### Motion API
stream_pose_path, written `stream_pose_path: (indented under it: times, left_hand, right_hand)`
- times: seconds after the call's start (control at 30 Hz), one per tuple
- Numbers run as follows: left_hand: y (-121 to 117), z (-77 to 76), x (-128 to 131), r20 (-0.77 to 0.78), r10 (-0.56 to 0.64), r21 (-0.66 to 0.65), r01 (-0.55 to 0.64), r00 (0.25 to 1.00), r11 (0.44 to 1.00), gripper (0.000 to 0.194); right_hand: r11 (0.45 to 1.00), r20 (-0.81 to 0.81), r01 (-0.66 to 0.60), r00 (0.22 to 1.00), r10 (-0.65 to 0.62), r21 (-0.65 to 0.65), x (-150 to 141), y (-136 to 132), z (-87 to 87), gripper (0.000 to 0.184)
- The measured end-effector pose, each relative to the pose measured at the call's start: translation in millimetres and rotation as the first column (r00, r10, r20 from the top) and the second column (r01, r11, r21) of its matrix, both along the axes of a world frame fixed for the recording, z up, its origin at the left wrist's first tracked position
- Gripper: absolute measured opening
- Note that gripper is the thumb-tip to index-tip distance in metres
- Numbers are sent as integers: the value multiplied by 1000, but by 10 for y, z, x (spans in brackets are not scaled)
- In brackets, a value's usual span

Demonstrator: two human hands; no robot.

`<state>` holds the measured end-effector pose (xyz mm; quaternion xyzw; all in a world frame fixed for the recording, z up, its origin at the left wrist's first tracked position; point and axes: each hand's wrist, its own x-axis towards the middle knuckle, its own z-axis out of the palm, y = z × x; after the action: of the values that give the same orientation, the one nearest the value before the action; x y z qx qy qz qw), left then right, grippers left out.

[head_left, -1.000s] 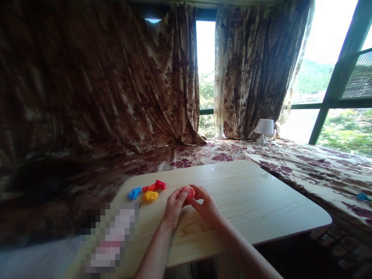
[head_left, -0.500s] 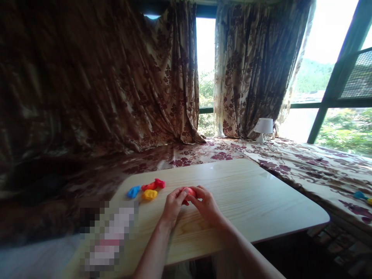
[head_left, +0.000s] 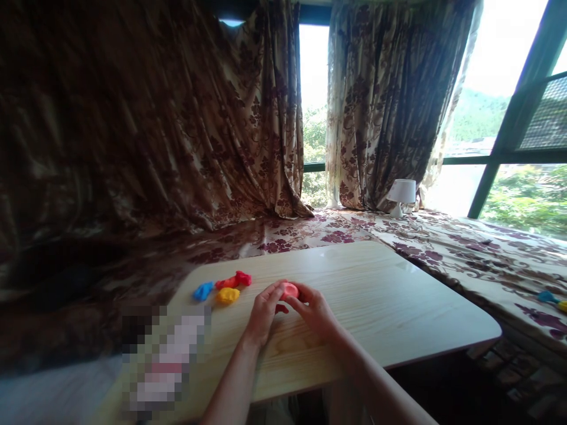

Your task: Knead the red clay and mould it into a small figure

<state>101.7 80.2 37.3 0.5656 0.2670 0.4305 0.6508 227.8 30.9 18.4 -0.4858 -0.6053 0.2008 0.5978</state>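
Between the fingertips of both hands is a coral-red lump of modelling clay (head_left: 290, 290), its top face rounded and smooth. My left hand (head_left: 266, 305) pinches it from the left, my right hand (head_left: 315, 304) from the right. Just below the left fingers shows a smaller red piece (head_left: 282, 309); whether it joins the lump, I cannot tell. Left of my hands, a blue lump (head_left: 204, 291), a yellow lump (head_left: 228, 296) and a red lump (head_left: 234, 280) lie close together on the wooden table (head_left: 376, 307).
A blurred-out pinkish object (head_left: 166, 366) lies at the table's left side. Beyond the table, a white lamp (head_left: 402, 192) stands on the floral cloth (head_left: 341, 227) by the curtains. More blue clay (head_left: 548, 297) sits at the far right.
The red clay between my fingers shows more of its top face, and the fingers have shifted slightly around it. The smaller red piece below is more visible. Other lumps stay put.
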Motion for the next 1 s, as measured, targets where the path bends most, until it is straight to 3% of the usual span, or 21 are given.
stream_pose_path:
  times: [0.13, 0.27, 0.37, 0.57, 0.73, 1.0]
  left_hand:
    - [17, -11, 14, 28, -15, -61, 17, 999, 998, 42]
    - [61, -58, 30, 68, 72, -108, -65, 995, 992, 41]
    - [73, -73, 33, 59, 123, -84, -118, 991, 989, 39]
    - [25, -34, 41, -43, 23, 16, -22, 999, 1000, 44]
    - [11, -27, 34, -56, 23, 41, -21, 998, 999, 45]
    - [21, -71, 53, -98, 34, 170, -17, 995, 985, 39]
  right_hand:
    - [1000, -64, 7, 998, -8, -19, 6, -14, 31, 26]
    - [996, -121, -55, 992, 47, -70, 18, -1, 16, 31]
    - [996, -155, -77, 985, 70, -38, 19, 23, -17, 32]
    - [998, 10, 64, 998, -65, 24, 17, 68, -99, 29]
    - [985, 144, 133, 978, -148, 105, 9, 54, -95, 32]
    - [980, 286, 175, 938, -195, 94, -7, 1, -26, 33]
